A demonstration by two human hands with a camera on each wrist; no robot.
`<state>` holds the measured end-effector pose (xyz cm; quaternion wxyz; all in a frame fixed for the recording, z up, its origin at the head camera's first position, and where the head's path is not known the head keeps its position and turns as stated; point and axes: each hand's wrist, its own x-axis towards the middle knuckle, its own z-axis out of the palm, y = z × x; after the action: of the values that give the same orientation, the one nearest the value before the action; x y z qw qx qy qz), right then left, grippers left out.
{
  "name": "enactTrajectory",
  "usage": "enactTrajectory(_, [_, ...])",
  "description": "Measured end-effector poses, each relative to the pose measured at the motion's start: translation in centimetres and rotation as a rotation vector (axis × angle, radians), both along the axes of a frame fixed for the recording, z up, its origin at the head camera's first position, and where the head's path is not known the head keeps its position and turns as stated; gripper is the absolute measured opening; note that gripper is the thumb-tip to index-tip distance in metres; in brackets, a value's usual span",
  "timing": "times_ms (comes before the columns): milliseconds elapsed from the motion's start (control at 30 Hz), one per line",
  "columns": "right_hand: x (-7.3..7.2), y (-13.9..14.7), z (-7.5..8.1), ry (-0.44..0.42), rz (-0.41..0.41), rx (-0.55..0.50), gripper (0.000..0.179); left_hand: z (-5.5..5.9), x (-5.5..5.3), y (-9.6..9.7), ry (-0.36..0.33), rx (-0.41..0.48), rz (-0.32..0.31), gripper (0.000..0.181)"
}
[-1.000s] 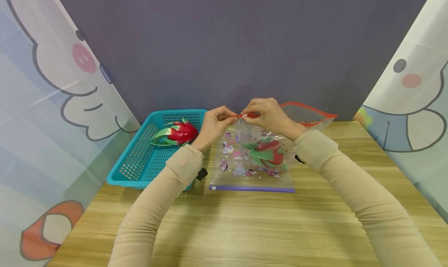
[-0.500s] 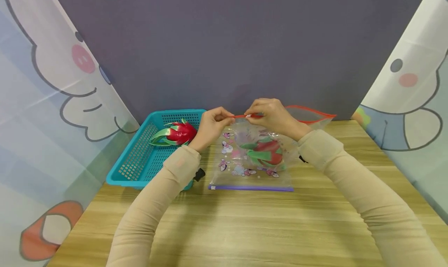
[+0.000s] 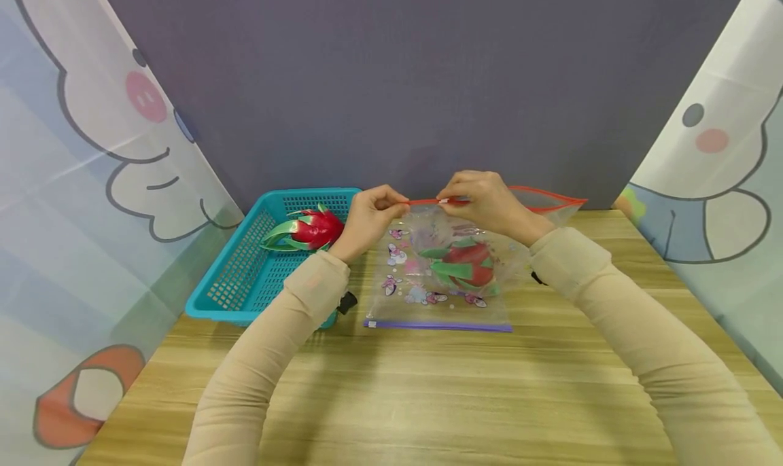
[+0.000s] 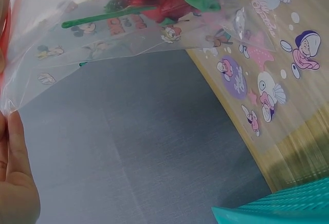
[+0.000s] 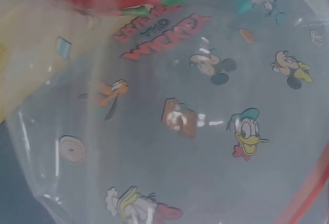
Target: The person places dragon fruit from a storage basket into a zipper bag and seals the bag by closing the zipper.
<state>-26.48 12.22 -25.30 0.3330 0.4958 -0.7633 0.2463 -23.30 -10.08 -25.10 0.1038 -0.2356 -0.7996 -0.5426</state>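
Left hand [image 3: 370,218] and right hand [image 3: 482,202] pinch the red zip [image 3: 423,202] of a bag [image 3: 455,234]; only wrist views resolve its cartoon prints [image 5: 249,134].

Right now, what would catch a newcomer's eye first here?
Likely the red dragon fruit showing through the clear red-edged bag at centre, its top edge pinched by the left hand and right hand. Next, a second dragon fruit lies in the turquoise basket at left. A purple-edged bag lies on the table.
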Motion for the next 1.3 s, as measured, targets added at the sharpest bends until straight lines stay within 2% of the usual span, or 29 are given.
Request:
enactTrajectory(133, [0.0,0.3,-0.1,0.005,0.006,-0.01,0.011,0.2,0.2,0.1,0.001,-0.018,0.011,0.01])
enactTrajectory(367, [0.0,0.8,0.0,0.031,-0.001,-0.002,0.011,-1.7,-1.7,-0.3,0.022,-0.001,0.004,0.009])
enactTrajectory(467, [0.0,1.1,0.0,0.032,-0.011,0.0,0.012,-1.2,-1.1,-0.3,0.007,0.002,-0.001,0.01])
enactTrajectory(567, [0.0,1.2,-0.1,0.026,-0.018,0.005,0.013,-0.3,-0.1,-0.2,-0.008,0.0,0.005,0.01])
enactTrajectory(667, [0.1,1.5,-0.2,0.035,-0.032,0.005,0.012,0.0,0.3,-0.2,-0.014,-0.009,0.017,0.011])
enactTrajectory(1033, [0.0,1.7,-0.2,0.059,-0.019,0.011,0.01,-0.2,0.3,-0.7,-0.034,-0.002,0.015,0.013])
enactTrajectory(1300, [0.1,2.5,-0.1,0.072,-0.026,0.002,0.012,-0.3,-0.2,-0.7,-0.032,-0.007,0.012,0.013])
